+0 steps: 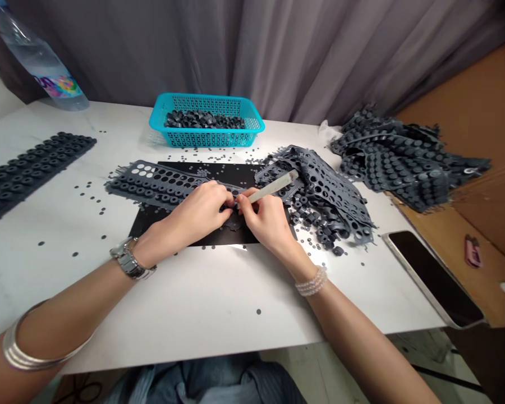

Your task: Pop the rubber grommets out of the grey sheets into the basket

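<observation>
My left hand (202, 209) is closed, fingertips pinched at a small dark rubber part (236, 206) mostly hidden by the fingers. Close beside it, my right hand (267, 220) grips a pale, flat stick-shaped tool (275, 186); its working tip is covered by the fingers, and the handle points up to the right. Under the left hand lies a dark rubber sheet (151, 182) with rows of ring-shaped parts and some open holes. Below both hands is a black mat (147, 221). Right of the hands, punched-out sheets (328, 188) rest over a heap of loose rubber parts (320, 221).
A turquoise basket (210, 137) of small dark parts stands at the back. Another moulded sheet (29, 171) lies left; more sheets (404, 160) are piled right. Small black discs (258, 311) dot the table. A phone (435, 275) lies at the right edge, a bottle (46, 67) back left.
</observation>
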Demonstrator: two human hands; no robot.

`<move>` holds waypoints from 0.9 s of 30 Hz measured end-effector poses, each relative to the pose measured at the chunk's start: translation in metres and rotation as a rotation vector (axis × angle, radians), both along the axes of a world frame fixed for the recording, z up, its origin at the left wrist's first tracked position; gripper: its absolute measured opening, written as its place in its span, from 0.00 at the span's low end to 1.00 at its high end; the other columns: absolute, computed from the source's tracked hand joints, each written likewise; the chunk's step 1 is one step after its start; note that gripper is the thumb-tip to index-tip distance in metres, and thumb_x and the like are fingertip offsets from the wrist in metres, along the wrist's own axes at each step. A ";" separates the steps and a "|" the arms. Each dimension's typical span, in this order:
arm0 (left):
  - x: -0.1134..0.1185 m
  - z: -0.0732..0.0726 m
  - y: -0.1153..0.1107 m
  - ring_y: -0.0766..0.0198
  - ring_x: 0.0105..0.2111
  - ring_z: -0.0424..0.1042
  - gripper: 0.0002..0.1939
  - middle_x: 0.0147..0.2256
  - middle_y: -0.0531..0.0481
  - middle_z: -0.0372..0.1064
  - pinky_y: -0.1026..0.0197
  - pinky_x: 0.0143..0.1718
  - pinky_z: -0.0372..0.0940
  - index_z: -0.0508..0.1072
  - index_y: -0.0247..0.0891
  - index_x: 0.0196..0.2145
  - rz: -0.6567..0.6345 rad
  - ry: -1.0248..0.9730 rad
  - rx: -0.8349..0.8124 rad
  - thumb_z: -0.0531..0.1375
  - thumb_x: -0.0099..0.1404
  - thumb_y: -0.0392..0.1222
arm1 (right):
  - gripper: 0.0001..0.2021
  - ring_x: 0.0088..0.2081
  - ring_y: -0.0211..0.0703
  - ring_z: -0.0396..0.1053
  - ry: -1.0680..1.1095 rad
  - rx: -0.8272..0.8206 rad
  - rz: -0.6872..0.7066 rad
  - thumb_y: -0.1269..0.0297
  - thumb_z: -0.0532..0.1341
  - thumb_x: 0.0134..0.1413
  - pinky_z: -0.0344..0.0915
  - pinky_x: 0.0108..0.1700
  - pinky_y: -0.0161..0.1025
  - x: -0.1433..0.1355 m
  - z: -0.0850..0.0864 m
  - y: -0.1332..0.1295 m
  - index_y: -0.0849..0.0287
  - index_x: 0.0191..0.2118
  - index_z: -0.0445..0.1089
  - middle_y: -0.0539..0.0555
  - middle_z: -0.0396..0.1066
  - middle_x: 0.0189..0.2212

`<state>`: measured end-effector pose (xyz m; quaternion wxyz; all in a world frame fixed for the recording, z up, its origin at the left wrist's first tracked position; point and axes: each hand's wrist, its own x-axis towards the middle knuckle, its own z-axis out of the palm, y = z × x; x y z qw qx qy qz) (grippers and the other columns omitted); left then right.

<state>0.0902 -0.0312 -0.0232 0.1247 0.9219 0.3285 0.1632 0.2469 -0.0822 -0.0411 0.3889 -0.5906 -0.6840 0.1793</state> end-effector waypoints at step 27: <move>-0.022 0.011 0.001 0.67 0.36 0.76 0.12 0.36 0.42 0.77 0.68 0.44 0.73 0.79 0.28 0.31 0.358 -1.175 -1.534 0.55 0.66 0.25 | 0.17 0.25 0.40 0.71 0.377 0.090 -0.230 0.57 0.56 0.61 0.64 0.32 0.36 0.012 0.005 0.000 0.60 0.26 0.73 0.53 0.75 0.26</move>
